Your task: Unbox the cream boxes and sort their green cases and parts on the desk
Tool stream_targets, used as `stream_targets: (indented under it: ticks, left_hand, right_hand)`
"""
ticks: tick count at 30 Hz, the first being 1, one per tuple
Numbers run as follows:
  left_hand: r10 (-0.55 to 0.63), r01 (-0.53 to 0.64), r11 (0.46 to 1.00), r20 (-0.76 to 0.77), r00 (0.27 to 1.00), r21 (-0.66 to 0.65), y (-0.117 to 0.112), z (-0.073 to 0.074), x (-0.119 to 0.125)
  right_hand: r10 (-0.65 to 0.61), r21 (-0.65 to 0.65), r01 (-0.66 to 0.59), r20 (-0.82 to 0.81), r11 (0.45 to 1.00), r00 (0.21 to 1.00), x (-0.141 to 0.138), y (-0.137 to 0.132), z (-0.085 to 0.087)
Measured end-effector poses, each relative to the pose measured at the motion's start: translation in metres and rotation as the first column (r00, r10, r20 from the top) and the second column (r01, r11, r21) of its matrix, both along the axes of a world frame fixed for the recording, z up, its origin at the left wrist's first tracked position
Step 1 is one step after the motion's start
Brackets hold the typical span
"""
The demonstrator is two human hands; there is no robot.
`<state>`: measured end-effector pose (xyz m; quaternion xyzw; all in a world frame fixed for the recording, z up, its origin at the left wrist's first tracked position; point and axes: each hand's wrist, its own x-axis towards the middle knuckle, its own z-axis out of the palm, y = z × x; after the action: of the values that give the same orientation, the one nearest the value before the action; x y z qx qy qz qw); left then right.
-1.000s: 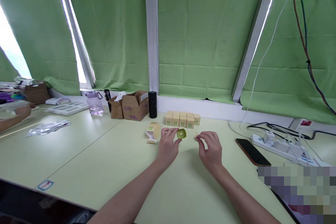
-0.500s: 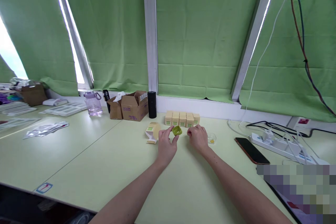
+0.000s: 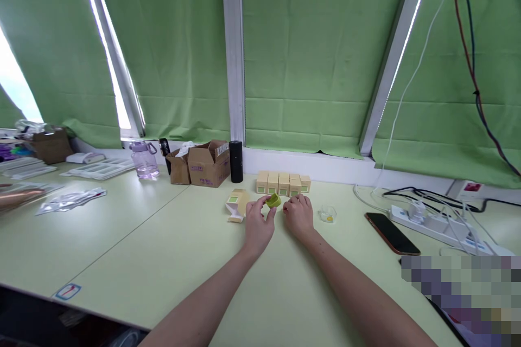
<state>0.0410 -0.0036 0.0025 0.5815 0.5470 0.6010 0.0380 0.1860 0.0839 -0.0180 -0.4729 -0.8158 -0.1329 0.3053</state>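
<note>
My left hand (image 3: 259, 227) pinches a small square olive-green container (image 3: 273, 200) between thumb and fingers, held above the table. Close to its right side is my right hand (image 3: 299, 217), fingers drawn together; whatever they hold, if anything, is hidden. An opened cardboard box (image 3: 237, 203) with a green label lies just left of my left hand, its flaps spread. Behind both hands stands a row of several small cardboard boxes (image 3: 284, 184). To the right of my right hand rests a small clear dish (image 3: 328, 214) with a yellow bit in it.
A phone (image 3: 393, 233) and a white power strip (image 3: 439, 227) with cables lie at the right. At the back are a black cylinder (image 3: 235, 161), an open carton (image 3: 209, 165) and a purple bottle (image 3: 145, 160). Another person's blurred arm (image 3: 20, 198) shows at far left.
My right hand has moved left, closer to the green container, uncovering the clear dish. The container has tilted in my left hand. Another person's arm has appeared at far left.
</note>
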Motion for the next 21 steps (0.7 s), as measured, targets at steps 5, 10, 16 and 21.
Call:
stream_targets:
  ticks: [5,10,16,21]
  left_hand:
    - [-0.012,0.013,1.000,0.030,0.999,-0.026,-0.001,0.003,0.001]
    - [-0.028,0.036,0.997,0.121,0.992,-0.068,0.001,0.005,0.002]
    - [-0.159,0.218,0.970,0.390,0.907,-0.112,0.003,0.008,0.005]
    - [-0.312,0.439,0.898,0.643,0.699,-0.041,-0.001,0.015,0.006]
  right_hand:
    - [-0.002,0.003,0.002,0.014,1.000,1.000,-0.002,-0.007,0.000]
    - [0.061,-0.022,-0.059,0.065,0.998,0.996,0.004,-0.039,0.002]
    - [0.198,-0.184,-0.175,0.116,0.967,0.973,0.012,-0.102,0.003]
    - [0.216,-0.372,-0.205,-0.012,0.905,0.976,0.016,-0.124,0.008]
